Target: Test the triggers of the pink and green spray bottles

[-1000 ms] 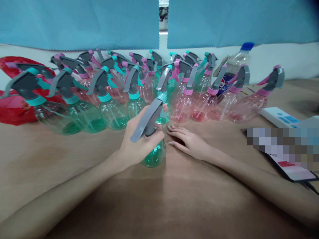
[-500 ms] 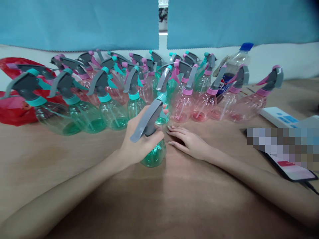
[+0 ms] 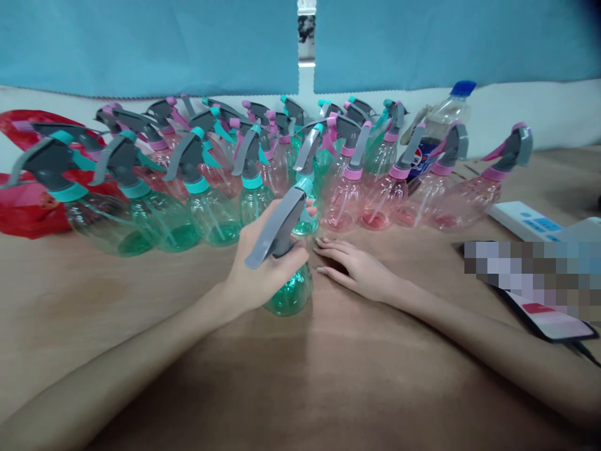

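Clasping a green spray bottle [image 3: 288, 294], left fingers [image 3: 292, 259] beside loosely spread right fingers [image 3: 338, 249], blue Pepsi-logo label [image 3: 419, 158] beyond.

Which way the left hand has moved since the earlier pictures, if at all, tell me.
No: judged against the row of spray bottles behind it, the left hand shows no visible shift in any direction.
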Demonstrator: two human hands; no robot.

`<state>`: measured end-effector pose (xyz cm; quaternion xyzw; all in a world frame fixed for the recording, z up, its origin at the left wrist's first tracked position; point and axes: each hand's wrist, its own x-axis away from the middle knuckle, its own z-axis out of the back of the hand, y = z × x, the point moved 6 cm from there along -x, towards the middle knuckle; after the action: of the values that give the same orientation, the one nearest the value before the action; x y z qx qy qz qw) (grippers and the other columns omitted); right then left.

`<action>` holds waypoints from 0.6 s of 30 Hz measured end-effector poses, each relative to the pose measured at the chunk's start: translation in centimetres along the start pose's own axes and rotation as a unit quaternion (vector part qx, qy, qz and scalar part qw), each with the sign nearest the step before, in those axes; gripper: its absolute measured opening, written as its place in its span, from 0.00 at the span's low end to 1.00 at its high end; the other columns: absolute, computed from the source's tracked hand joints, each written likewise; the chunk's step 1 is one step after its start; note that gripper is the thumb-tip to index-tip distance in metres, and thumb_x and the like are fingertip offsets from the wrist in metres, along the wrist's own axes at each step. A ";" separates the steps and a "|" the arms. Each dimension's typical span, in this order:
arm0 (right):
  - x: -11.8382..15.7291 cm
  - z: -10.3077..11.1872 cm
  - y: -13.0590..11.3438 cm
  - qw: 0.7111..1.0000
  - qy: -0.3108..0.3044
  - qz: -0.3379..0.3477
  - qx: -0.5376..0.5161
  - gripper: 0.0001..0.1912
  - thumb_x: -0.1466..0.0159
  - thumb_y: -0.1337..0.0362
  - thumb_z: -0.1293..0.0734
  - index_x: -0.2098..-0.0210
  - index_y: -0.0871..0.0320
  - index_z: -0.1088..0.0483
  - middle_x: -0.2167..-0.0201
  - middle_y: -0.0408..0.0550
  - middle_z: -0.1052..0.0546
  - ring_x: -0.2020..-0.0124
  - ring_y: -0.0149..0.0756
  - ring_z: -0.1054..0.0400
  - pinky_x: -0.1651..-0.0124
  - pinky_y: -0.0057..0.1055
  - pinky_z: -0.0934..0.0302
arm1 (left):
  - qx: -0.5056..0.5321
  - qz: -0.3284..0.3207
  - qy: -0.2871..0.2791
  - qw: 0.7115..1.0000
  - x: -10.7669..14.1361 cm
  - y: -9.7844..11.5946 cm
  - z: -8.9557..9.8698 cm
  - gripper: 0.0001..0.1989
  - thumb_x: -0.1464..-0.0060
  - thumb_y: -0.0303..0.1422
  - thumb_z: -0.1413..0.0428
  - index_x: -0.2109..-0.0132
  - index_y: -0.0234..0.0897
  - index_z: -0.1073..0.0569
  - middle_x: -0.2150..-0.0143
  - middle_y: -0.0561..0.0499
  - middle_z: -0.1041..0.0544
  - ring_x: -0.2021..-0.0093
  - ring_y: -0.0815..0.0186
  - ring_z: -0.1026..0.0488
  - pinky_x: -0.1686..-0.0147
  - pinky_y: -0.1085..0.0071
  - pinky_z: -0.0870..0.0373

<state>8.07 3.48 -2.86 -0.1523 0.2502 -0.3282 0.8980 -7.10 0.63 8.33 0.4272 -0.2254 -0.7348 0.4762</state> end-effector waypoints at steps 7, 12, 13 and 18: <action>0.0 0.0 0.0 1.000 -0.005 0.001 0.006 0.22 0.31 0.55 0.40 0.42 0.58 0.33 0.41 0.57 0.30 0.38 0.47 0.39 0.37 0.49 0.42 | -0.007 0.003 -0.003 1.000 0.1 -0.1 -0.1 0.21 0.53 0.22 0.47 0.50 0.42 0.30 0.60 0.53 0.22 0.72 0.68 0.29 0.68 0.70 0.29; 0.0 0.0 0.0 1.000 -0.005 0.000 0.009 0.23 0.31 0.55 0.40 0.42 0.60 0.33 0.41 0.58 0.29 0.37 0.46 0.39 0.37 0.48 0.42 | -0.016 0.000 -0.005 1.000 0.1 -0.1 -0.1 0.20 0.52 0.23 0.48 0.50 0.41 0.30 0.58 0.52 0.22 0.72 0.68 0.28 0.67 0.69 0.28; 0.0 0.0 0.0 1.000 -0.004 0.001 0.009 0.22 0.31 0.55 0.40 0.42 0.60 0.33 0.41 0.57 0.29 0.37 0.46 0.39 0.37 0.49 0.42 | -0.016 -0.002 -0.004 1.000 0.1 -0.1 -0.1 0.20 0.52 0.23 0.48 0.51 0.41 0.30 0.58 0.52 0.22 0.72 0.68 0.27 0.66 0.68 0.28; 0.0 0.0 0.0 1.000 -0.004 0.002 0.009 0.22 0.31 0.55 0.40 0.42 0.58 0.33 0.41 0.57 0.30 0.37 0.47 0.39 0.37 0.50 0.42 | -0.037 0.003 -0.023 0.999 0.0 0.2 0.1 0.16 0.53 0.26 0.47 0.55 0.44 0.30 0.73 0.56 0.25 0.72 0.63 0.26 0.70 0.66 0.29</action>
<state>8.05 3.46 -2.84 -0.1451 0.2445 -0.3276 0.9010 -7.04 0.59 8.51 0.3917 -0.2095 -0.7510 0.4885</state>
